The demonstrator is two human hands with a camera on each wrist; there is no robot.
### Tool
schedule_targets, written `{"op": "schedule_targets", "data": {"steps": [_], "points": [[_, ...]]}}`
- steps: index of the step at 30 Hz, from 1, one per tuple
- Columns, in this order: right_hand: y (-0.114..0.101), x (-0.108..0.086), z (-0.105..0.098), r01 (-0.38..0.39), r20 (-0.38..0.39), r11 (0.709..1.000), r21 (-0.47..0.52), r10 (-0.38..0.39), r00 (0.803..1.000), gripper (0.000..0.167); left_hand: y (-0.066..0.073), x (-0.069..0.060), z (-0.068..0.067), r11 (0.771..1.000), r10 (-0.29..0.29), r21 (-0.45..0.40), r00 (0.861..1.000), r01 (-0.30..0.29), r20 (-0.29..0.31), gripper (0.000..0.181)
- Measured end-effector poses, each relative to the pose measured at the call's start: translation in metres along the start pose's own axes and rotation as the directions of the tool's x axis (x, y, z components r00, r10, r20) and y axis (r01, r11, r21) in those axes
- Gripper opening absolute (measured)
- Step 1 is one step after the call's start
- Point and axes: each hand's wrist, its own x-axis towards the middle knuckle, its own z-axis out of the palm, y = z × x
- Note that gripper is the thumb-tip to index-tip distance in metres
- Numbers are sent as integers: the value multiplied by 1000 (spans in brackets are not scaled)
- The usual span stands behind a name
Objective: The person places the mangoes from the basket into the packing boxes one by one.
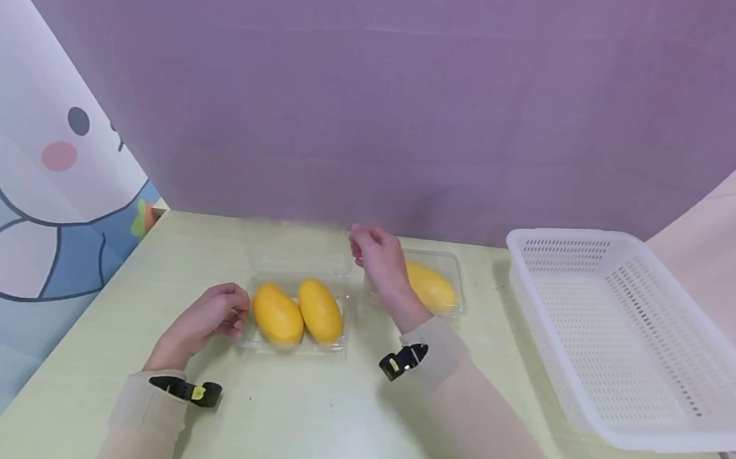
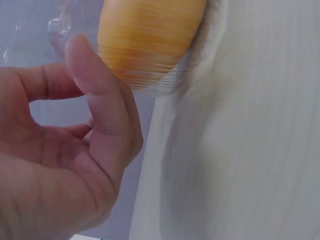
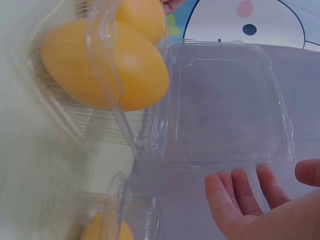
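Note:
Two yellow mangoes (image 1: 278, 315) lie side by side in the base of a clear plastic clamshell box (image 1: 323, 346). The box's lid (image 3: 227, 110) is raised at the far side. My left hand (image 1: 208, 317) is at the box's left side, fingers loosely bent; in the left wrist view nothing shows in its grasp. Near the lid's right edge is my right hand (image 1: 383, 260), its fingers relaxed and apart from the thumb in the right wrist view. Whether either hand touches the plastic is hard to tell. Partly behind the right hand, a second clear box (image 1: 460, 268) holds a yellow mango (image 1: 432, 289).
A white perforated plastic basket (image 1: 540, 342) stands at the right of the pale table (image 1: 295, 429). A purple cloth backdrop (image 1: 379, 112) rises along the table's far edge. Printed cloth panels (image 1: 34, 175) flank the sides.

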Motion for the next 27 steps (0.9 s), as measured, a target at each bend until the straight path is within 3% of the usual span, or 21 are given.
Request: {"op": "schedule_targets", "data": {"steps": [7, 12, 18, 27], "points": [[3, -12, -5, -61, 33, 998, -31, 62, 998, 34, 0, 0, -1, 999, -14, -35, 1000, 15, 23, 16], [8, -22, -5, -59, 46, 993, -103, 64, 997, 29, 0, -1, -4, 998, -19, -55, 999, 21, 28, 20], [14, -37, -7, -56, 67, 984, -169, 69, 995, 34, -1, -1, -5, 998, -33, -58, 999, 35, 24, 29], [27, -50, -10, -33, 98, 975, -219, 55, 994, 30, -1, -1, -6, 997, -41, -64, 999, 42, 18, 34]]}}
